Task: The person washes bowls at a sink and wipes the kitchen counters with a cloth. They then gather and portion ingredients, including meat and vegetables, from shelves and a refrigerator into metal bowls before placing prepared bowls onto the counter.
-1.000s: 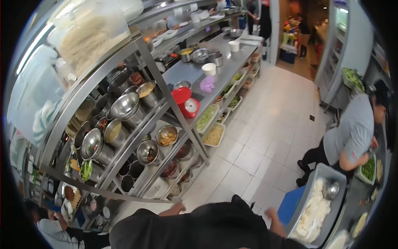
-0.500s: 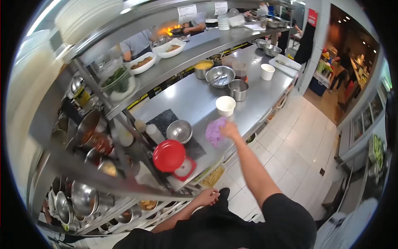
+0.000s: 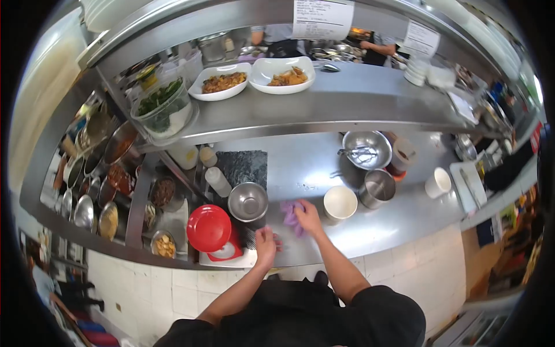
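Note:
My right hand [image 3: 308,217] is closed on a crumpled purple cloth [image 3: 291,220], pressed against the steel counter [image 3: 300,168]. Just left of it, my left hand [image 3: 266,248] hovers by the counter's front edge with fingers loosely apart and nothing visible in them. Beyond that hand stands a steel bowl [image 3: 248,201] at the edge of a dark stone slab [image 3: 240,170]. To its left is a red kitchen scale [image 3: 226,250] with a round red pan [image 3: 208,228] on top. A white paper tub [image 3: 340,203] stands right of the cloth.
A steel pot [image 3: 377,188], a mixing bowl with a whisk [image 3: 367,149] and another white tub [image 3: 438,183] stand to the right. Two white dishes of food [image 3: 282,88] sit on the overhead shelf [image 3: 324,110]. A white squeeze bottle [image 3: 217,182] is behind the scale. People work beyond the shelf.
My view has swung to face the counter squarely. My right hand has drawn the purple cloth closer to the steel bowl. My left hand has risen from my waist to the counter edge.

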The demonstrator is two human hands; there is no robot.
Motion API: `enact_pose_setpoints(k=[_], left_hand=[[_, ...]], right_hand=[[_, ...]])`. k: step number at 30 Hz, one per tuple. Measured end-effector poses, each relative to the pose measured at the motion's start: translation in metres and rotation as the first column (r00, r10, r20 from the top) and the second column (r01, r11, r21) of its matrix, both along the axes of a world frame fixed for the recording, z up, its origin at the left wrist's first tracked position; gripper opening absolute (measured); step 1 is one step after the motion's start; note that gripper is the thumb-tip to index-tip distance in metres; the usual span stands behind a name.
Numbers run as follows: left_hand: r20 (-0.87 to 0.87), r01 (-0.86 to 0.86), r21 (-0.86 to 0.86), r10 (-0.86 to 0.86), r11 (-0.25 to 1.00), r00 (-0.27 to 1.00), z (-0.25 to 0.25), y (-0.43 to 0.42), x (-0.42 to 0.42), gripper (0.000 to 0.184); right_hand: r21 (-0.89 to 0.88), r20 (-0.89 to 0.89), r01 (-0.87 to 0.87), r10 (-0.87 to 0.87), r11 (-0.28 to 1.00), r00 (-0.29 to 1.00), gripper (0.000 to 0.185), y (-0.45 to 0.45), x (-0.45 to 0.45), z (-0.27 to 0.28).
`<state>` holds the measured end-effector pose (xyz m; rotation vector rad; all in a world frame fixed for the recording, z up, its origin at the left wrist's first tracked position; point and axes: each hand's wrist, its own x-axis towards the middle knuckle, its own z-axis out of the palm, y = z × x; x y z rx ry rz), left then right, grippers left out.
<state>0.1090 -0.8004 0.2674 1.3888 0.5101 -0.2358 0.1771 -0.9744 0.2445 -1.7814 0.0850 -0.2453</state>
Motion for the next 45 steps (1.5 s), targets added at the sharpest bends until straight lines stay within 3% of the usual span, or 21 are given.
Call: enact_pose_setpoints(k=[2, 3, 4, 6, 11, 13, 15, 16, 17, 19, 21, 24, 26, 30, 32, 33, 35, 38, 42, 44, 45], left_hand=[[0.204, -0.014, 0.274, -0.045, 0.962, 0.978, -0.003, -0.039, -0.001, 0.035], [0.542, -0.140, 0.461, -0.154, 0.876, 0.826, -0.055, -0.057, -0.003, 0.028], [0.538, -0.166, 0.451, -0.119, 0.877, 0.834, -0.043, -0.067, -0.013, 0.028], [0.384, 0.129, 0.386, -0.286, 0.913, 0.878, 0.002, -0.078, -0.031, 0.026], [0.188, 0.251, 0.423, -0.355, 0.871, 0.916, 0.026, -0.060, -0.029, 0.036], [0.176, 0.190, 0.551, -0.336, 0.812, 0.925, 0.016, -0.037, -0.030, 0.036], [0.172, 0.133, 0.670, -0.327, 0.731, 0.929, 0.011, -0.016, -0.026, 0.037], [0.157, 0.128, 0.584, -0.266, 0.802, 0.951, 0.010, -0.006, -0.028, 0.034], [0.134, 0.118, 0.495, -0.210, 0.861, 0.969, 0.010, 0.002, -0.027, 0.031], [0.078, 0.096, 0.351, -0.131, 0.931, 0.988, 0.025, 0.008, -0.031, 0.029], [0.018, 0.067, 0.202, -0.072, 0.977, 0.997, 0.028, 0.017, -0.028, 0.027], [0.037, 0.075, 0.117, -0.080, 0.990, 0.996, 0.022, 0.029, -0.031, 0.024], [0.001, 0.088, 0.073, -0.088, 0.993, 0.996, 0.030, 0.034, -0.036, 0.022], [-0.032, 0.109, 0.015, -0.109, 0.994, 0.994, 0.021, 0.056, -0.038, 0.022], [-0.030, 0.123, -0.024, -0.124, 0.992, 0.992, 0.019, 0.065, -0.036, 0.025], [-0.030, 0.081, -0.077, -0.084, 0.994, 0.996, 0.020, 0.068, -0.033, 0.031], [-0.030, 0.054, -0.128, -0.058, 0.990, 0.998, 0.022, 0.073, -0.026, 0.038], [0.004, 0.062, -0.140, -0.062, 0.988, 0.998, 0.026, 0.069, -0.011, 0.057], [0.001, 0.052, -0.256, -0.053, 0.965, 0.999, 0.028, 0.063, 0.013, 0.075], [-0.030, 0.042, -0.319, -0.055, 0.947, 0.998, 0.028, 0.058, 0.022, 0.082], [-0.041, 0.044, -0.315, -0.061, 0.948, 0.997, 0.029, 0.056, 0.025, 0.088]], right_hand=[[0.133, -0.024, -0.046, 0.049, 0.990, 0.998, 0.028, 0.015, -0.042, 0.021], [0.111, -0.006, 0.060, -0.059, 0.992, 0.998, 0.027, 0.024, -0.057, 0.024], [0.090, 0.021, 0.166, -0.169, 0.982, 0.985, 0.028, 0.022, -0.065, 0.025], [0.082, 0.002, 0.103, -0.104, 0.991, 0.995, 0.028, -0.005, -0.058, 0.032], [-0.012, -0.027, -0.049, 0.049, 0.999, 0.998, 0.026, -0.020, -0.043, 0.047], [-0.518, 0.226, -0.046, 0.189, 0.854, 0.956, 0.027, -0.021, -0.030, 0.022], [-0.684, 0.137, -0.069, 0.221, 0.726, 0.966, 0.028, -0.021, -0.031, 0.019], [-0.816, 0.037, -0.102, 0.228, 0.569, 0.973, 0.030, -0.018, -0.033, 0.016], [-0.812, 0.036, -0.102, 0.225, 0.574, 0.974, 0.030, -0.010, -0.023, 0.015], [-0.376, -0.074, -0.270, 0.262, 0.886, 0.962, 0.040, 0.013, 0.019, 0.013], [-0.257, -0.072, -0.175, 0.162, 0.950, 0.984, 0.046, 0.047, 0.060, 0.025], [-0.363, -0.019, -0.019, 0.013, 0.932, 1.000, 0.050, 0.087, 0.119, 0.028], [-0.349, -0.559, -0.545, 0.297, 0.763, 0.774, 0.048, 0.093, 0.143, 0.035], [-0.550, -0.413, -0.447, 0.235, 0.705, 0.880, 0.047, 0.104, 0.156, 0.029], [-0.578, -0.457, -0.540, 0.306, 0.612, 0.835, 0.037, 0.100, 0.154, 0.044], [-0.579, -0.454, -0.529, 0.293, 0.621, 0.841, 0.037, 0.097, 0.148, 0.052], [-0.507, -0.154, -0.342, 0.307, 0.791, 0.939, 0.031, 0.091, 0.129, 0.065], [-0.531, 0.055, -0.172, 0.236, 0.830, 0.970, 0.032, 0.087, 0.106, 0.073], [-0.232, -0.262, -0.394, 0.333, 0.889, 0.906, 0.033, 0.073, 0.119, 0.070], [-0.324, 0.133, -0.181, 0.234, 0.929, 0.963, 0.032, 0.071, 0.114, 0.067], [-0.323, 0.134, -0.175, 0.228, 0.930, 0.964, 0.032, 0.067, 0.107, 0.074]])
